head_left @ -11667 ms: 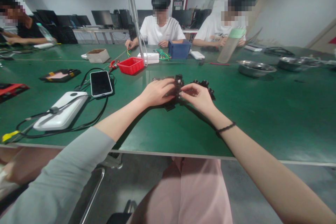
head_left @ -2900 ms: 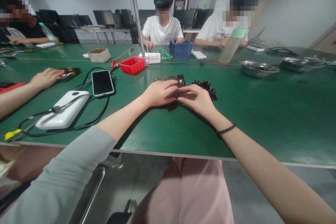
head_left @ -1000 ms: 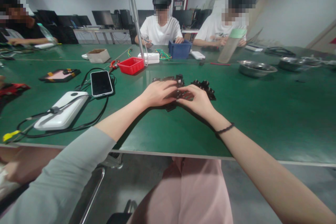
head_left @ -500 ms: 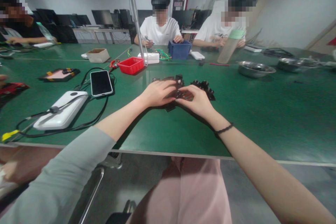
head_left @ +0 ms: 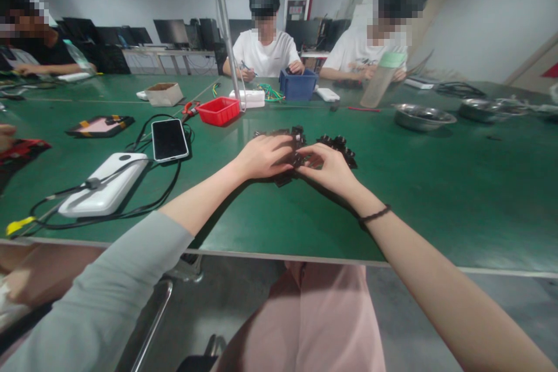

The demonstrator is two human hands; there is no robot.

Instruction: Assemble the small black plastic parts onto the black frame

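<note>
On the green table [head_left: 261,215] in front of me, my left hand [head_left: 264,156] curls over a dark, many-edged black part [head_left: 298,132]. Its fingers cover most of that part, so its exact kind stays unclear. From the other side comes my right hand [head_left: 332,168], thumb and forefinger pinched at the same part's right edge. Whatever sits between those fingertips is too small and shaded to name. Just beyond the right hand lies a cluster of similar black parts [head_left: 346,151], partly hidden by that hand.
To the left lie a white power bank [head_left: 102,186], a black cable and a phone [head_left: 170,140]. Farther back stand a red tray [head_left: 218,111], a blue bin [head_left: 298,84], a metal pole [head_left: 226,29] and a steel bowl [head_left: 422,118]. Several people sit around the table.
Both hands stay at the black part, with only a slight shift of the right fingertips. The whole view has tilted very slightly.
</note>
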